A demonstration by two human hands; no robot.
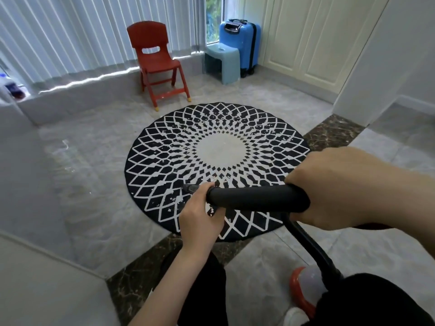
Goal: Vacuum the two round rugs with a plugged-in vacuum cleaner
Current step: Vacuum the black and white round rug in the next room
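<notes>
Both hands held the black vacuum handle (257, 198), the left hand (202, 214) curled round its left end and the right hand (339, 184) wrapped over its right end (hose (313, 251) trailing below), with the round patterned rug (219, 170) just beyond them.

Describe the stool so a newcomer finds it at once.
Look to the far wall, at the window right of the blinds. Under it stands the pale blue stool, low and backless, between the red chair and the taller, brighter blue suitcase that it touches.
</notes>
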